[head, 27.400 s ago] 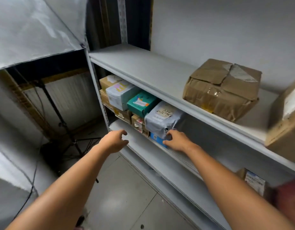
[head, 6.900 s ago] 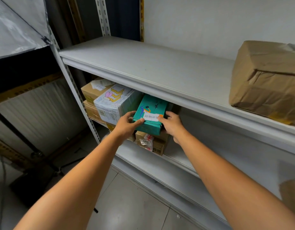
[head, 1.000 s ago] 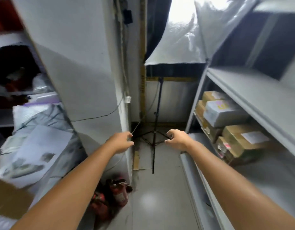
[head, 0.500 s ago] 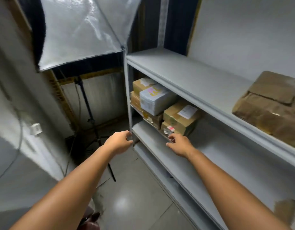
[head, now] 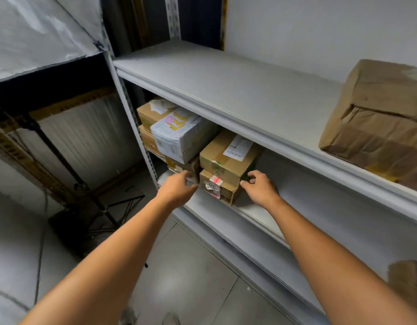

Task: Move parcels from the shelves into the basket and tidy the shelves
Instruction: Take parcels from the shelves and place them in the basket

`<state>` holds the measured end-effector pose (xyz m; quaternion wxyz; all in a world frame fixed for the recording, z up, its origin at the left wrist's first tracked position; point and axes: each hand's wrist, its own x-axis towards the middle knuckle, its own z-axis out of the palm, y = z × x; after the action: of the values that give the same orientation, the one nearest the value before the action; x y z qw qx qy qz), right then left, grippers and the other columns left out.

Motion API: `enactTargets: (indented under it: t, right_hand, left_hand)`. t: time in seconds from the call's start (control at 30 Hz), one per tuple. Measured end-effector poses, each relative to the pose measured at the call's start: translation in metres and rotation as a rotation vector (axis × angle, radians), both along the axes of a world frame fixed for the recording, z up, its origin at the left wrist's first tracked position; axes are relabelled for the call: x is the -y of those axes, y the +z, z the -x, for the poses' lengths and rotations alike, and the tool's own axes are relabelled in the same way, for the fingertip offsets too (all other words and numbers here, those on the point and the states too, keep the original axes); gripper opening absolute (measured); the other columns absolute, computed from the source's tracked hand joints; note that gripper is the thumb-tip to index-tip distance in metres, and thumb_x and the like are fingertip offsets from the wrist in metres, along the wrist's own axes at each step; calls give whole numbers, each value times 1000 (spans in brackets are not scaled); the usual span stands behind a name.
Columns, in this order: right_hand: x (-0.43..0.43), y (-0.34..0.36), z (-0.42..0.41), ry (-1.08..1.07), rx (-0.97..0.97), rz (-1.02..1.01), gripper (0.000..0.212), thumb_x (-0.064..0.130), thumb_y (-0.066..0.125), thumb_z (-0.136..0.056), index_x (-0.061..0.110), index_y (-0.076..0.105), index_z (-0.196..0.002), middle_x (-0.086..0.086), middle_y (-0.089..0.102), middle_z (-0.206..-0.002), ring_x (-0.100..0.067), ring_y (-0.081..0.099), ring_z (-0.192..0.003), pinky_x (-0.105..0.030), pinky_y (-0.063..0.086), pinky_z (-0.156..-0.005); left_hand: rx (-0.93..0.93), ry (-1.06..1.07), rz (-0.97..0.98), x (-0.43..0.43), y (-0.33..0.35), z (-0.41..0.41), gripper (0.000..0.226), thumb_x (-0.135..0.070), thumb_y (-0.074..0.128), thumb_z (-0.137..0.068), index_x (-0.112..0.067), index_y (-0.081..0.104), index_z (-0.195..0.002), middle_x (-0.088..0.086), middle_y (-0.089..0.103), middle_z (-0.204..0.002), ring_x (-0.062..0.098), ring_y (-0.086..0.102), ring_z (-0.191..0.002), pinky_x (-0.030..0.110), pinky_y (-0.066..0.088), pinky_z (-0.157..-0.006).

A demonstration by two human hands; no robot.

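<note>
The left hand [head: 177, 189], fingers loosely curled and holding nothing, hovers just left of a small taped box [head: 218, 189] on the middle shelf [head: 301, 198]. The right hand [head: 259, 189] curls at the box's right end; I cannot tell whether it grips. A large brown parcel [head: 379, 120] sits on the upper shelf [head: 226, 85].

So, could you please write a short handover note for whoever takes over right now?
Left hand: open, at the left side of the small lower box on the middle shelf.
Right hand: curled at the stack's right side; grip unclear.
Labelled box sits on the lower box; white-wrapped parcel and cardboard boxes to their left. Large brown parcel on the top shelf.
Done: cannot tell; basket not in view.
Left: carry these parcels to the basket, tidy shelves.
</note>
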<state>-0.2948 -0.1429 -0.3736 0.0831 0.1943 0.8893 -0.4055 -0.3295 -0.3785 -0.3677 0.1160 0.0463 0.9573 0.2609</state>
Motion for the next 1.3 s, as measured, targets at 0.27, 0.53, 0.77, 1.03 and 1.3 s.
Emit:
enactTargets:
  t: [0.27, 0.53, 0.77, 1.03, 1.3]
  right_hand:
    - [-8, -44, 49, -202, -98, 107, 66, 38, 63, -93, 19, 34, -149, -9, 47, -147, -30, 47, -132, -42, 44, -106]
    - [-5, -75, 68, -332, -168, 359, 90, 51, 72, -74, 31, 30, -150, -2, 47, -146, -28, 51, -127, -52, 50, -100]
    - [-8, -73, 65, -389, -178, 421, 77, 31, 71, -81, 29, 33, -148, -2, 55, -132, -23, 60, -112, -46, 57, -90]
    - [-16, -75, 52, -385, -138, 369, 73, 42, 73, -83, 28, 38, -145, -2, 60, -128, -21, 63, -106, -41, 58, -87]
    - [-8, -67, 46, -324, -55, 366, 72, 37, 77, -81, 26, 44, -144, 0, 59, -132, -22, 61, -113, -47, 55, -95]
  left_hand:
    - [-94, -35, -232, -35, -43, 75, 60, -35, 63, -93, -17, 41, -145, 13, 46, -140, 28, 54, -119, 37, 47, -99]
    - [-79, -24, -358, -49, -75, 109, 83, -47, 70, -85, -21, 27, -151, 8, 42, -144, 28, 50, -125, 48, 50, -101]
    - [1, -70, -344, -40, -70, 117, 101, -62, 76, -70, -24, 30, -151, 8, 46, -145, 28, 51, -125, 46, 49, -102]
    - [62, -26, -452, -35, -70, 100, 67, -59, 69, -81, -16, 44, -126, 3, 55, -118, 23, 59, -102, 35, 55, -80]
    - [264, 16, -576, -28, -58, 92, 71, -32, 75, -85, -17, 36, -142, 0, 52, -122, 19, 57, -104, 27, 51, -78]
